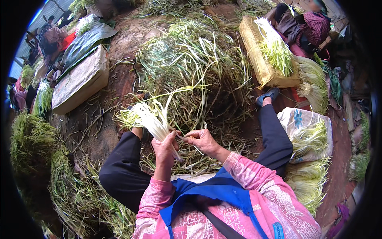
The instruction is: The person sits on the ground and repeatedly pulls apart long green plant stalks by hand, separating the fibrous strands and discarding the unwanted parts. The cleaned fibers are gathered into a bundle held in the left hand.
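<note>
My left hand (163,148) grips a bunch of pale yellow-white leafy stalks (151,121), perhaps blanched chives, around its lower end. The leafy tips fan out up and to the left, over my bent left knee and foot. Just right of the bunch, my right hand (203,142) pinches a thin pale strand (181,136) between thumb and fingertips. The strand's other end runs to the fingers of my left hand. Beyond both hands rises a big heap of loose green and withered stalks (191,68).
A yellow wrapped block (253,50) carries a stalk bundle (276,49) near a seated person (313,30). On my right, pale bundles (309,139) lie on a white sack (288,115). A whitish wrapped block (82,80) stands left. Green stalk piles (77,185) lie at my left side.
</note>
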Action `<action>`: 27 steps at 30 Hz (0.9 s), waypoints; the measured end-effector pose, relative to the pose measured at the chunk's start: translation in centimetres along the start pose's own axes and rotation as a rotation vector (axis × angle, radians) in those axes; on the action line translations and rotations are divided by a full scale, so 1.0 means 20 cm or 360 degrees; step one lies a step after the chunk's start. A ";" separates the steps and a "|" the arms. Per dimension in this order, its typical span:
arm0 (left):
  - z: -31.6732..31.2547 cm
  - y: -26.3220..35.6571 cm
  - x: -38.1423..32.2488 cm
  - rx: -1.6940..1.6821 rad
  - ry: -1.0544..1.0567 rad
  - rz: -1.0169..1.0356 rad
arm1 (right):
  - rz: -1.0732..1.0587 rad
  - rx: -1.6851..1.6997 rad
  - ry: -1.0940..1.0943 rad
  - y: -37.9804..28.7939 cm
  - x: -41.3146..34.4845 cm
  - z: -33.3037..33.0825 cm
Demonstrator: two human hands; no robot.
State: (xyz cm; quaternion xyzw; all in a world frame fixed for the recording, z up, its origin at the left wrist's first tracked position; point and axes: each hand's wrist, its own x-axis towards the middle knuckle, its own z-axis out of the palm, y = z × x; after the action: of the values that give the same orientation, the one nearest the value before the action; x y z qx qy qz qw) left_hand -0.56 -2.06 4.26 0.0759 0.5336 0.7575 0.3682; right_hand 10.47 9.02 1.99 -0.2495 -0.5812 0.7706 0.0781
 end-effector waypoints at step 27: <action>-0.11 0.02 0.08 -0.0112 0.0324 0.0094 | 0.0489 -0.1991 -0.0050 0.20 -0.62 -0.83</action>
State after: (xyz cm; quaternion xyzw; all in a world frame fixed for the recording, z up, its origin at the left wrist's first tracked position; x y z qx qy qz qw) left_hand -3.10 -2.79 3.22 0.0013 0.5387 0.7903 0.2920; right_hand 29.74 16.87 -1.38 -0.3169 -0.8795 0.2920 -0.2020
